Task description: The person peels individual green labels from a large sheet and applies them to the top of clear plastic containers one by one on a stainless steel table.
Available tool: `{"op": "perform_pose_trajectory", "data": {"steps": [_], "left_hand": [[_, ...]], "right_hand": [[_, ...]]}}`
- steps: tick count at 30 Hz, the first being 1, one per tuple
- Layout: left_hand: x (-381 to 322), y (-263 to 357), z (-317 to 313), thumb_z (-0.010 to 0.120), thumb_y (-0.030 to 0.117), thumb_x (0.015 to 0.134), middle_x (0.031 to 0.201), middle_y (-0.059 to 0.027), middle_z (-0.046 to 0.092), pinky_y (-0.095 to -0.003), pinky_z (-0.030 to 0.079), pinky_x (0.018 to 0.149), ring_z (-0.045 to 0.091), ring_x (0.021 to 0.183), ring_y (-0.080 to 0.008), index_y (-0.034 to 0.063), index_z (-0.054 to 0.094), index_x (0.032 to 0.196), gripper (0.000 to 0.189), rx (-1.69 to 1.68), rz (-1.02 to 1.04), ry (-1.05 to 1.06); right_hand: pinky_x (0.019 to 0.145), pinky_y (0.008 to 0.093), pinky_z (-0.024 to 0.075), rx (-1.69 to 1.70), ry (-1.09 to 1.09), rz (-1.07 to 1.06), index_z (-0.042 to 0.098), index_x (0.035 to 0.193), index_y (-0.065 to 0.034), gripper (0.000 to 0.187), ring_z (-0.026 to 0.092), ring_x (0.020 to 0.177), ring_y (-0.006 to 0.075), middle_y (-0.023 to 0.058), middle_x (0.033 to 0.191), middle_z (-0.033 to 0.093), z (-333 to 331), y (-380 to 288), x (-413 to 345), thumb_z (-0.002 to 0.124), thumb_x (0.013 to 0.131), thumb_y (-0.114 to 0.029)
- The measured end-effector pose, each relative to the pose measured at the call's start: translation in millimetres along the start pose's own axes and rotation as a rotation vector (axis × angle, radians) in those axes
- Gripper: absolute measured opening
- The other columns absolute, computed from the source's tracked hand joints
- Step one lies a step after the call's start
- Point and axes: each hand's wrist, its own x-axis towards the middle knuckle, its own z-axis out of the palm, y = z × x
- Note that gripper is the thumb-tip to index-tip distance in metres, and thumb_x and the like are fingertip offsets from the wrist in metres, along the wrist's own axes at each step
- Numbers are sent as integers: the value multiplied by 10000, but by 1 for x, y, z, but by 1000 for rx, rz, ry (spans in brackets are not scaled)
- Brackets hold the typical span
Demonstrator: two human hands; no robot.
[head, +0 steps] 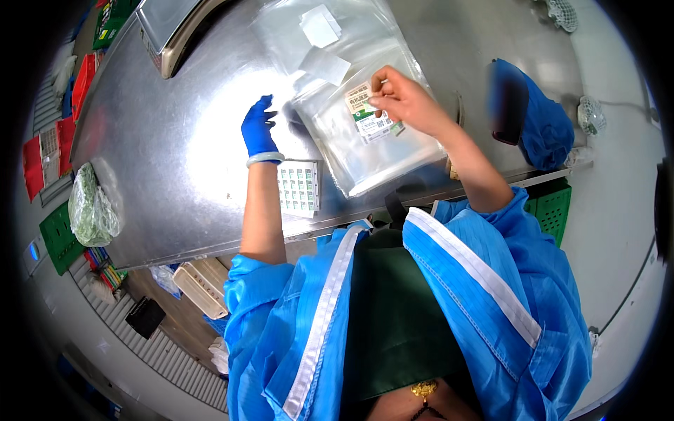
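Observation:
My left hand [259, 126], in a blue glove with a pale bangle at the wrist, hovers over the steel table with its fingers apart and nothing in them. Bare, my right hand [398, 100] has a small sticker [371, 105] between thumb and fingers, above a printed label [362, 108] on a stack of clear plastic bags [342, 142]. Part of the label is hidden by this hand. Beside the bags, near my left forearm, lies a sheet of small green and white stickers [298, 187]. Several white paper pieces [320, 29] rest on the upper part of the bags.
A scale-like metal device [171, 31] stands at the table's upper left. Bagged green vegetables [92, 208] lie at the left edge. To the right are a blue cloth bundle [550, 121] and a dark flat object [509, 105]. Crates [202, 287] stand below the table edge [195, 252].

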Motion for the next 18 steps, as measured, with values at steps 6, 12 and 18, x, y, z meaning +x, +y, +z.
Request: {"op": "perform_pose_trajectory", "data": {"steps": [6,12,18], "left_hand": [[-24,-32,-6,531,105,869,903,-31,628,-273,427,754,538,805,-124,17,631,955,158,219,546,-260],[-58,-70,14,796,166,656,964,-87,645,-350,460,795,588,868,-270,90,668,936,317,779,864,-775],[-49,-66,16,723,97,749,845,-76,665,-325,479,752,610,781,-221,54,701,847,109,598,507,-771]], "right_hand": [[649,413,492,-960,40,-39,473,1016,-42,253,635,786,351,161,801,646,22,33,29,606,805,-88],[657,390,517,-1296,65,58,484,1057,-13,365,656,767,313,142,793,659,20,32,42,666,779,-164],[536,315,440,-767,170,23,496,988,-56,316,588,623,190,82,659,584,-8,10,31,689,813,-235]]}}
